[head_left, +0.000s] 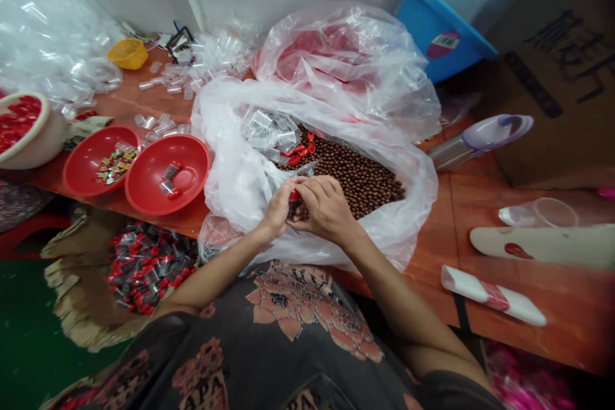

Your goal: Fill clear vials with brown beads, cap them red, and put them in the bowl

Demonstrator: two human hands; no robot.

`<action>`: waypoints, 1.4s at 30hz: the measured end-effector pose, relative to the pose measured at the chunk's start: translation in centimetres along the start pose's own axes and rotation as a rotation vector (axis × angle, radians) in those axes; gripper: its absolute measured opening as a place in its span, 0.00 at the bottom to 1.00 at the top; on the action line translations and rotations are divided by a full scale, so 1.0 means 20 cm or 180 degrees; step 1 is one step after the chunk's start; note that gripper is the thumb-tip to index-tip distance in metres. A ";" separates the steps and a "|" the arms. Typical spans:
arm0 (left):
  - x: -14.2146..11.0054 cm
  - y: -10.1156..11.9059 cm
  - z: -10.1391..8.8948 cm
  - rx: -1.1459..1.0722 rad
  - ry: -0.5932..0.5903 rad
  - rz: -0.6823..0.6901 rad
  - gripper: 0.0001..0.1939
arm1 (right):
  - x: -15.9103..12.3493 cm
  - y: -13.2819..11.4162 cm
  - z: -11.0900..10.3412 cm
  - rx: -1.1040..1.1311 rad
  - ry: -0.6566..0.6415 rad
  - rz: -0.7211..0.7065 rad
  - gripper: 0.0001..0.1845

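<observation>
Both my hands meet above the near edge of a white plastic bag (pixel 225 115). My left hand (pixel 277 210) grips a small clear container with a red cap (pixel 293 197), which has something dark inside. My right hand (pixel 329 208) closes around the same container from the other side, its fingers over the cap and partly hiding it. Just beyond my hands, a heap of round brown balls (pixel 355 173) fills the open bag. On the heap lie several red scoop-like pieces (pixel 300 152) and a pile of clear little containers (pixel 271 131).
To the left stand two red bowls (pixel 196 166), one with capped containers, the other with small colourful pieces. A carton (pixel 77 275) of capped containers sits below the table edge. A white tub (pixel 48 134) holds red parts. A blue basin (pixel 432 19) leans behind; a clear-and-purple scoop (pixel 485 138) lies right.
</observation>
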State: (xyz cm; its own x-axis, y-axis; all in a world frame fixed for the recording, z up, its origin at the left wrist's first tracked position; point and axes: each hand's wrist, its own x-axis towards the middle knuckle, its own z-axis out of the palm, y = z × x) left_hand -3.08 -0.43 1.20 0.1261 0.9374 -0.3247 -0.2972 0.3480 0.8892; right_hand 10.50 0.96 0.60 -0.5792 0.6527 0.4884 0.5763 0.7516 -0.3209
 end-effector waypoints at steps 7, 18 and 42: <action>-0.03 0.34 -0.38 0.0844 0.0671 0.1205 0.26 | 0.05 -0.01 0.04 0.0040 -0.0215 0.0093 0.40; 0.18 0.80 -0.75 0.4674 0.1614 0.2693 0.09 | 0.30 0.48 0.18 -0.0058 -0.0766 0.1120 0.14; 0.51 0.10 -0.12 0.2238 -0.0619 -0.0334 0.14 | -0.26 0.53 -0.03 0.2436 0.1001 0.3140 0.14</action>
State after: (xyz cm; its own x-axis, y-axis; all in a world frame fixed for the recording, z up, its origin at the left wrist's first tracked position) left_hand -4.70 9.84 -1.18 0.3054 0.8573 -0.4144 0.3946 0.2822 0.8745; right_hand 19.96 5.56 -4.91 0.1211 0.9890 -0.0848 0.1447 -0.1021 -0.9842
